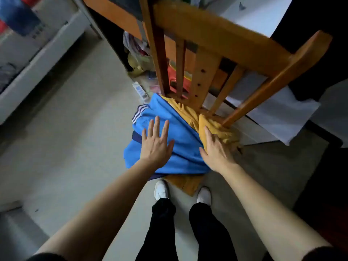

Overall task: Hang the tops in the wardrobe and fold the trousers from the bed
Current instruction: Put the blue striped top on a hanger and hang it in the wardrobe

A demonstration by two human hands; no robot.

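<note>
A blue garment with white stripes and dark trim lies folded on the seat of a wooden chair. Beneath and beside it sits a mustard-yellow garment, bunched at the chair's back slats. My left hand rests flat on the blue garment with fingers spread. My right hand lies palm down where the blue cloth meets the yellow one, fingers apart, gripping nothing that I can see.
The chair back rises towards me at the top right. A bed frame runs along the left. Bags and clutter lie under a desk behind the chair. A white sheet hangs at the right. My feet in white shoes stand on pale floor.
</note>
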